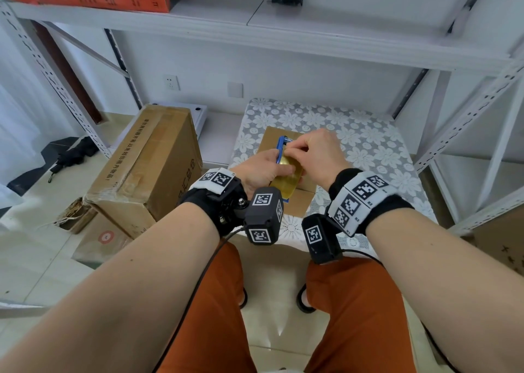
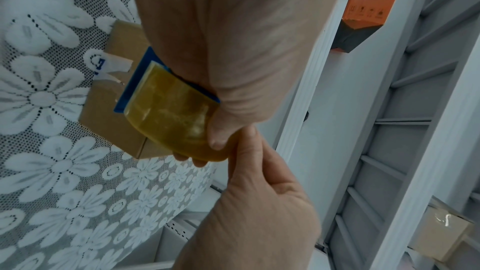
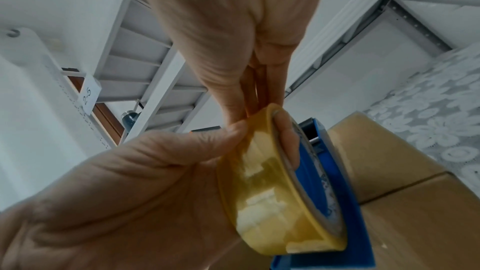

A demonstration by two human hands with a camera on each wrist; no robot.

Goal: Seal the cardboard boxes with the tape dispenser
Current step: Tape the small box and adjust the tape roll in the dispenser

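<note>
Currently, scene: a seated person works at a small worktop covered in a white floral lace cloth, under white metal shelving.
Task thing: a blue plastic tape dispenser loaded with a roll of yellowish clear tape is held just above a small brown cardboard box on the worktop.
Left hand: the left hand grips the dispenser, fingers curled round the tape roll and thumb across its face.
Right hand: the right hand pinches at the roll's outer edge with thumb and fingers, probably picking for the loose tape end.
Box state: the top seam between the flaps looks untaped, so sealing has likely not begun.
Risk: the tape end could split or tear into a sliver if peeled unevenly; freed tape could fold back onto itself.
Head view only: a large brown cardboard box lies tilted on the floor at left.
Left wrist view only: a torn white label shows on the small box's top.
Right wrist view only: whitish patches show inside the roll, with the seam beneath.
</note>
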